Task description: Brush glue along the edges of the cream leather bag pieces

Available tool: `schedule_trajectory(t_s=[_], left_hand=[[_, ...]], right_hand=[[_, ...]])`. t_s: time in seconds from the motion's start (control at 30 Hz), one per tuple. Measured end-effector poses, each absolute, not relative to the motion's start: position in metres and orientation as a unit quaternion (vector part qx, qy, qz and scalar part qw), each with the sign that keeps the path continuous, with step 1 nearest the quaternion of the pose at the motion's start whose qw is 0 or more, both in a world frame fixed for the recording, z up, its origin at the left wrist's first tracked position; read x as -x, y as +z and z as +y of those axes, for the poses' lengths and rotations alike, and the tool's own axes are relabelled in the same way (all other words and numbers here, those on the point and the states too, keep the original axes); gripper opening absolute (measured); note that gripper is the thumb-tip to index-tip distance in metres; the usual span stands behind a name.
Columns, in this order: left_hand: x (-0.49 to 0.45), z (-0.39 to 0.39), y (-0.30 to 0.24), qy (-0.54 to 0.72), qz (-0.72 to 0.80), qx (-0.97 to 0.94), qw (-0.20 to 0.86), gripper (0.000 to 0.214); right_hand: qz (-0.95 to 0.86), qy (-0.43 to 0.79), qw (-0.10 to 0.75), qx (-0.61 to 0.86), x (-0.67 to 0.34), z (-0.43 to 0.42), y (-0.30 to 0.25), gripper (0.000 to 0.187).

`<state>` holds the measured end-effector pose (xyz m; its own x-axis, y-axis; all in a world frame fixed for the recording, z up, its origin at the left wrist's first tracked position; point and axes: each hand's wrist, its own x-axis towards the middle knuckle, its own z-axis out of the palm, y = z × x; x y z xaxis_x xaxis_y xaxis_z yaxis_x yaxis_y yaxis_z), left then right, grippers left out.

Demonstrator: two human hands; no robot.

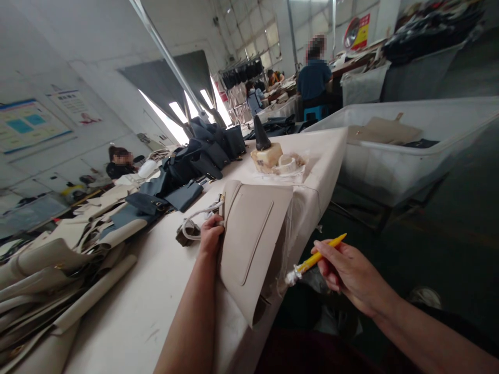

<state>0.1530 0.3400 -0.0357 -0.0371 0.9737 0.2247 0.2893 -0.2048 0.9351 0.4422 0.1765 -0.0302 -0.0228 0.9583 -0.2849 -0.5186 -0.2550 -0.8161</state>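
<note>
A beige leather bag piece [253,228] stands tilted at the table's edge, its open side facing right. My left hand [211,235] grips its left edge, fingers closed round it. White cord and a dark bundle lie just beyond that hand. My right hand [337,265] pinches a brush [317,257] with a yellow handle. The bristle end, coated in something white, points left towards the bag piece's open edge; whether it touches cannot be made out. Farther along the table sit a yellowish block [267,157] with a black cone on it and a small white cup [287,163].
Dark blue bag pieces [206,148] are heaped on the table's far left side. Beige pieces [50,291] pile up at the near left. A white plastic bin [409,119] stands to the right beyond the table edge. Several people work in the background.
</note>
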Motion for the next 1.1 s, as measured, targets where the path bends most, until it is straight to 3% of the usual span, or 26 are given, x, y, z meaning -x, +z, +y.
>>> schedule_trajectory(t_s=[0.27, 0.4, 0.5, 0.67, 0.9, 1.1], left_hand=[[-0.155, 0.340, -0.037, 0.558, 0.474, -0.569, 0.373, 0.011], [-0.156, 0.339, -0.037, 0.565, 0.465, -0.563, 0.383, 0.012], [-0.156, 0.340, -0.037, 0.567, 0.461, -0.565, 0.382, 0.011], [-0.153, 0.342, -0.039, 0.564, 0.461, -0.573, 0.375, 0.011], [-0.150, 0.345, -0.041, 0.562, 0.458, -0.579, 0.373, 0.010], [-0.150, 0.344, -0.041, 0.562, 0.456, -0.582, 0.372, 0.010]], right_hand=[[-0.294, 0.683, 0.509, 0.433, -0.429, 0.171, -0.036, 0.046], [-0.273, 0.668, 0.542, 0.430, -0.442, 0.175, -0.033, 0.043], [-0.299, 0.642, 0.554, 0.437, -0.445, 0.176, -0.029, 0.042], [-0.435, 0.577, 0.489, 0.488, -0.437, 0.173, -0.031, 0.045], [-0.484, 0.455, 0.513, 0.544, -0.454, 0.179, -0.016, 0.045], [-0.435, 0.552, 0.501, 0.505, -0.441, 0.168, -0.016, 0.046]])
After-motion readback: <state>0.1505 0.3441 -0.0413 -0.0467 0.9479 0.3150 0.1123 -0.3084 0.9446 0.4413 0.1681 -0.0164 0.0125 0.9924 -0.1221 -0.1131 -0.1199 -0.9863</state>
